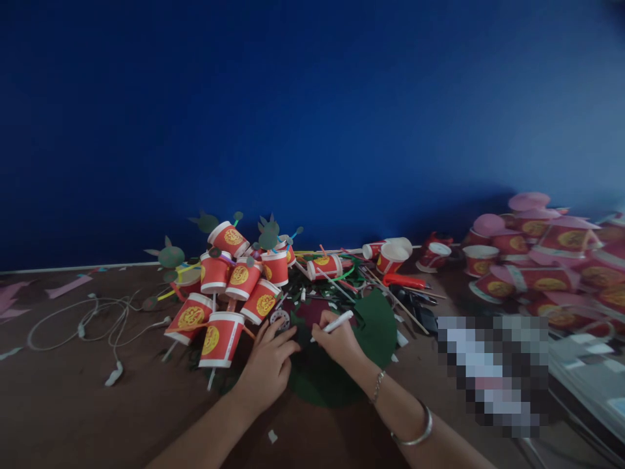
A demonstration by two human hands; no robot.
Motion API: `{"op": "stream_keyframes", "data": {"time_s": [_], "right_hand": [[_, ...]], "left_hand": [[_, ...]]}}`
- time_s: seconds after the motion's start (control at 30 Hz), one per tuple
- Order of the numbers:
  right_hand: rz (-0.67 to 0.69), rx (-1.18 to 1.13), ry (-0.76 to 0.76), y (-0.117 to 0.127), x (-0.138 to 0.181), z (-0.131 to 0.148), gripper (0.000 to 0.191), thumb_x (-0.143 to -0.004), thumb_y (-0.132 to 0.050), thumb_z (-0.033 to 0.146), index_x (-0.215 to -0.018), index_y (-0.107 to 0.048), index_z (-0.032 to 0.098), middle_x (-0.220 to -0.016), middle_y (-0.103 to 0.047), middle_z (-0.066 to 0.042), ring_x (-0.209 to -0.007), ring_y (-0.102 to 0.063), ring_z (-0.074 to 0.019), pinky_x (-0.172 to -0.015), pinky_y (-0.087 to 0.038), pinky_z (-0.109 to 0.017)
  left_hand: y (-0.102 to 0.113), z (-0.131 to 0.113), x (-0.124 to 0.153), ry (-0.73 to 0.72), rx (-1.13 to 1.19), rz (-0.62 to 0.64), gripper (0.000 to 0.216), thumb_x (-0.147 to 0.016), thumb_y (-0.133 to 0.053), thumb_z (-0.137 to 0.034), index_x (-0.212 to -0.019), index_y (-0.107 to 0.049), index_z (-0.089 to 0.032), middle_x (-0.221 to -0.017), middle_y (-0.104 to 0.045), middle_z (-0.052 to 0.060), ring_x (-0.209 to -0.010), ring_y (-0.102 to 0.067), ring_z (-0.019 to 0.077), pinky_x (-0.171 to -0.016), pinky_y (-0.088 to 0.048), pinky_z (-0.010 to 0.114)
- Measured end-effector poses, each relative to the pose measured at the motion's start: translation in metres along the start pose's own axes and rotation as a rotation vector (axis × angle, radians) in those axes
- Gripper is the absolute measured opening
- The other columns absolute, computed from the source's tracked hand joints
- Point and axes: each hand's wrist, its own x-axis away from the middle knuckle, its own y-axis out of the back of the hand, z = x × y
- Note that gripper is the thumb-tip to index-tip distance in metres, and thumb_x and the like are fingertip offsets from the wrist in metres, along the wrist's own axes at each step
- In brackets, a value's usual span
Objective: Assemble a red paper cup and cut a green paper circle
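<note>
The person's right hand (336,339) is closed around a white marker pen (340,320), pinching it between thumb and fingers. The pen slants, its back end up to the right and its tip down to the left, over dark paper in the space between the two hands. From here I cannot tell whether the tip touches it.

Just to the left, the left hand (271,358) lies palm down, loosely open and holding nothing that I can see, its fingers pointing away from the person and to the right, the fingertips at the edge of the dark paper. A small pale disc (280,318) sits right at its fingers; whether they touch it is unclear.

Both forearms come in from the near edge and converge. The right one wears a chain bracelet (377,387) at the wrist and a silver bangle (420,426) further up.

Under and beside the right hand spreads dark green paper (379,319), with a curved outer edge to the right. Red paper cups (222,342) on sticks crowd just left of the left hand, white earphones (114,374) lie further left, and pink-topped cups (556,244) are stacked far right.
</note>
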Motion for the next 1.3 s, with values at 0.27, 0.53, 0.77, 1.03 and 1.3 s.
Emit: {"op": "stream_keyframes", "data": {"time_s": [0.27,0.53,0.77,1.03,1.3], "right_hand": [[0.034,-0.040,-0.039,-0.0013,-0.0006,-0.0039,0.023,-0.069,-0.050,0.030,-0.054,-0.035,0.022,-0.042,-0.042,0.006,-0.043,-0.038,-0.0092,-0.042,-0.028,-0.020],[0.029,-0.016,-0.038,-0.0001,0.0003,0.0008,0.023,-0.070,-0.051,0.031,-0.054,-0.037,0.021,-0.042,-0.045,0.005,-0.043,-0.041,-0.0093,-0.042,-0.029,-0.019],[0.025,-0.036,-0.039,-0.0008,0.0011,0.0021,0.024,-0.070,-0.053,0.030,-0.055,-0.037,0.021,-0.043,-0.047,0.005,-0.043,-0.044,-0.0099,-0.043,-0.031,-0.020],[0.032,-0.042,-0.035,-0.0020,0.0003,-0.0013,0.023,-0.070,-0.054,0.028,-0.054,-0.038,0.021,-0.042,-0.046,0.006,-0.042,-0.043,-0.0094,-0.042,-0.029,-0.019],[0.032,-0.021,-0.033,-0.0022,0.0002,-0.0033,0.023,-0.070,-0.052,0.028,-0.055,-0.037,0.021,-0.042,-0.044,0.006,-0.043,-0.041,-0.0092,-0.042,-0.028,-0.019]], "left_hand": [[0.0019,-0.0016,0.0011,-0.005,-0.009,0.005,0.041,-0.070,-0.042,0.001,-0.093,-0.066,-0.024,-0.124,-0.059,0.000,-0.129,-0.033,0.0256,-0.107,-0.024,0.054],[0.0004,0.0006,0.0001,-0.016,-0.007,0.002,0.041,-0.069,-0.042,0.002,-0.092,-0.065,-0.023,-0.124,-0.058,0.001,-0.128,-0.034,0.0259,-0.107,-0.024,0.055],[0.0011,-0.0004,0.0001,-0.033,-0.011,-0.008,0.041,-0.068,-0.042,0.002,-0.092,-0.065,-0.022,-0.123,-0.059,0.002,-0.127,-0.035,0.0259,-0.107,-0.025,0.055],[0.0019,-0.0009,0.0000,-0.018,-0.010,-0.001,0.041,-0.069,-0.043,0.002,-0.092,-0.065,-0.023,-0.123,-0.059,0.001,-0.127,-0.035,0.0256,-0.107,-0.024,0.055],[0.0031,-0.0018,-0.0006,-0.018,-0.009,0.001,0.041,-0.069,-0.043,0.002,-0.092,-0.066,-0.023,-0.123,-0.059,0.002,-0.128,-0.034,0.0263,-0.107,-0.025,0.055]]}}
